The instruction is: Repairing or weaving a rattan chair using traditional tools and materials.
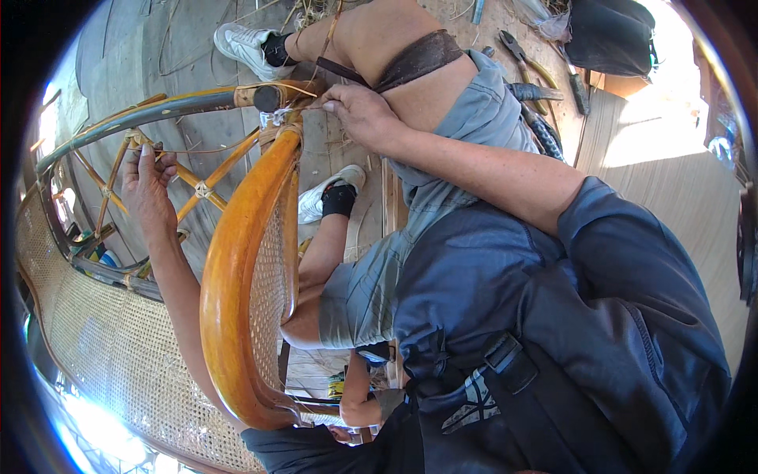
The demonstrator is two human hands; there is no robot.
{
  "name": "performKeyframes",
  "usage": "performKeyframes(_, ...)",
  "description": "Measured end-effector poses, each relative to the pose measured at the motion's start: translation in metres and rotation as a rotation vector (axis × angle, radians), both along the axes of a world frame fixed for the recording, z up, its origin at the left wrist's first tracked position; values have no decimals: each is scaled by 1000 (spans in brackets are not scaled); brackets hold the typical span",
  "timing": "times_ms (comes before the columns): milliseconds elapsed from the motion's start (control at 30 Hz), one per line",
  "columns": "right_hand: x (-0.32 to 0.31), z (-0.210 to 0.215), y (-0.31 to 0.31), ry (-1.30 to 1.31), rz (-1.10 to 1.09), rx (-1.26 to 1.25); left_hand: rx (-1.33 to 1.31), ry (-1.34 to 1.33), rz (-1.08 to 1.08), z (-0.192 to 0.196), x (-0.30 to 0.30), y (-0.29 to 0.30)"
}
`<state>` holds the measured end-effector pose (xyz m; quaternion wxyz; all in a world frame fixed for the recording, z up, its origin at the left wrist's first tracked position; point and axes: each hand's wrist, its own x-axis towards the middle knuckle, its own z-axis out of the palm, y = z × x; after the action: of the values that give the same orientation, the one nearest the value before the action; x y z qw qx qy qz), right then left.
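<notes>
A rattan chair frame lies across my front, with a dark curved pole [142, 113], a glossy orange-brown armrest [225, 296] and a woven cane panel [103, 340]. My right hand [359, 113] is closed, pinching a thin rattan strip beside the bound joint [278, 126] where the armrest meets the dark pole. My left hand [150, 189] reaches beyond the armrest, its thumb and fingers pinched on a thin rattan strip [201, 150] below the pole. That strip runs toward the bound joint. What lies between the left fingertips is partly hidden. Crossed rattan braces [204, 189] stand beside the left hand.
Pliers [527, 59] and a dark-handled tool [579, 91] lie at the upper right, near a black bag [612, 35]. A wood-grain board [663, 197] is at the right. Loose strips litter the plank floor [189, 59]. Another person's arm [357, 391] shows at the bottom.
</notes>
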<state>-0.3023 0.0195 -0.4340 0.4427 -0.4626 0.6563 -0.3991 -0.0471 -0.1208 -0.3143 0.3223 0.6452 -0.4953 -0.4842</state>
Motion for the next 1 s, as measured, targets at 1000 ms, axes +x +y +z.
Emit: performKeyframes(1000, 4, -8, 4, -244, 9, 66, 0, -37, 13, 4, -3, 1)
